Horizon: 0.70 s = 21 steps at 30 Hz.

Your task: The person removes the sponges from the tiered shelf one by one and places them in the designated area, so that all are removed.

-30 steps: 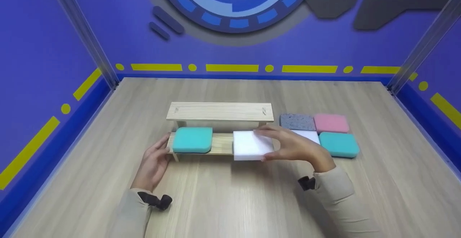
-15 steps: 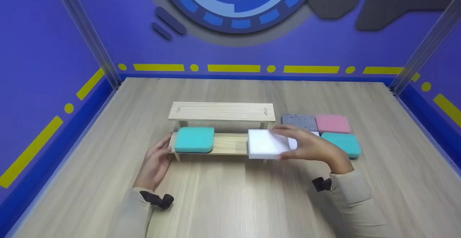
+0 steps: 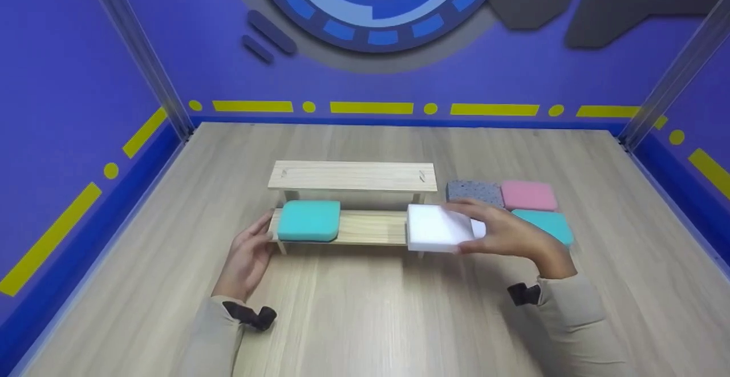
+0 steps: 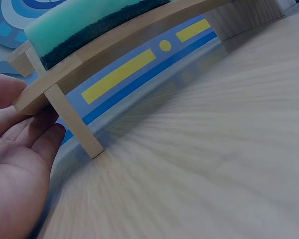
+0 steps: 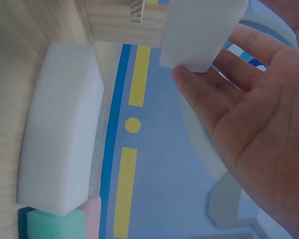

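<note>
A two-step wooden stand point(image 3: 373, 227) sits mid-table. On the left of its lower board lies a teal sponge point(image 3: 309, 221), and its dark scouring layer point(image 4: 99, 37) faces down in the left wrist view. My left hand point(image 3: 245, 260) grips the left end of that board, thumb above and fingers curled beneath. At the opposite end, my right hand point(image 3: 507, 237) holds a white sponge point(image 3: 436, 227) between thumb and fingers. This sponge overlaps the board's right end in the head view, partly jutting past it.
Right of the stand, a grey speckled sponge point(image 3: 474, 192), a pink sponge point(image 3: 529, 195), another teal sponge point(image 3: 550, 224) and a second white sponge point(image 5: 60, 129) lie grouped on the table. The stand's upper board point(image 3: 351, 175) rises behind. Blue walls point(image 3: 370, 89) enclose the table's back and sides.
My right hand has carried the white sponge rightward along the lower board to its right end, exposing more bare wood. My left hand keeps its grip at the left end.
</note>
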{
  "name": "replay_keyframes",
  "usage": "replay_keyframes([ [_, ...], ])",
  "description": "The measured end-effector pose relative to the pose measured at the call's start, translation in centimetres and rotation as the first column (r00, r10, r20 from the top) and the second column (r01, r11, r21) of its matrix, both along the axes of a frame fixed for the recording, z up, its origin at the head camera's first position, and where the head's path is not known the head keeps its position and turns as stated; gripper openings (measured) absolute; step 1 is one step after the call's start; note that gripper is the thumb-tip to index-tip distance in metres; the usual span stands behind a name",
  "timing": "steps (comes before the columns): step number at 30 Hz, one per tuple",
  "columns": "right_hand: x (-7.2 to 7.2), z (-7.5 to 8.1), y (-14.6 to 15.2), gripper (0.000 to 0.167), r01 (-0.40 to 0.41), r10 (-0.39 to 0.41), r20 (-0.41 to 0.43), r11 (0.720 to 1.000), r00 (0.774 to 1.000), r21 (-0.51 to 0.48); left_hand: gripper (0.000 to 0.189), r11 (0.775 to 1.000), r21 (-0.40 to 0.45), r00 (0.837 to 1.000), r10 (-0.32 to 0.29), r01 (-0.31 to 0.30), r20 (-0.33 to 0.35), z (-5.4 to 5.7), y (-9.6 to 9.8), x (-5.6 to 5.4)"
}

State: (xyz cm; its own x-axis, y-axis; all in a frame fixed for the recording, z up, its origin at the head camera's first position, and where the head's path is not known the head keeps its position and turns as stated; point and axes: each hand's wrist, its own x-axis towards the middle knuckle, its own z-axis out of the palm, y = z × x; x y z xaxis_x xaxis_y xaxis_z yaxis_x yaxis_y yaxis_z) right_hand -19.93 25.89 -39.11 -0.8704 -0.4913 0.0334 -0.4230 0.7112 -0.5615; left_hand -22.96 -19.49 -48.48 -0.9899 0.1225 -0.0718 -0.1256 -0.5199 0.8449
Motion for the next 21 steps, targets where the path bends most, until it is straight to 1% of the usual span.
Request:
replay_keyframes([
  [7, 0.2, -0.3, 0.8, 0.075, 0.018, -0.018, 0.01, 1.0, 1.0, -0.014, 0.062, 1.0, -0.001, 1.0, -0.002, 0.002, -0.01, 0.0, 0.0, 0.1],
  [11, 0.2, -0.5, 1.2, 0.077, 0.014, -0.014, -0.003, 1.0, 1.0, -0.019, 0.062, 1.0, -0.017, 1.0, -0.003, 0.003, 0.0, 0.1, 0.0, 0.0],
  [16, 0.3, -0.6, 1.8, 0.077, 0.015, -0.015, -0.016, 1.0, 1.0, -0.003, 0.062, 0.999, -0.048, 1.0, -0.008, 0.008, 0.003, 0.2, 0.0, 0.0],
  [21, 0.6, -0.7, 2.4, 0.076, 0.021, -0.021, -0.005, 1.0, 1.0, 0.017, 0.061, 0.999, -0.041, 1.0, -0.003, 0.003, 0.01, 0.2, 0.0, -0.1],
])
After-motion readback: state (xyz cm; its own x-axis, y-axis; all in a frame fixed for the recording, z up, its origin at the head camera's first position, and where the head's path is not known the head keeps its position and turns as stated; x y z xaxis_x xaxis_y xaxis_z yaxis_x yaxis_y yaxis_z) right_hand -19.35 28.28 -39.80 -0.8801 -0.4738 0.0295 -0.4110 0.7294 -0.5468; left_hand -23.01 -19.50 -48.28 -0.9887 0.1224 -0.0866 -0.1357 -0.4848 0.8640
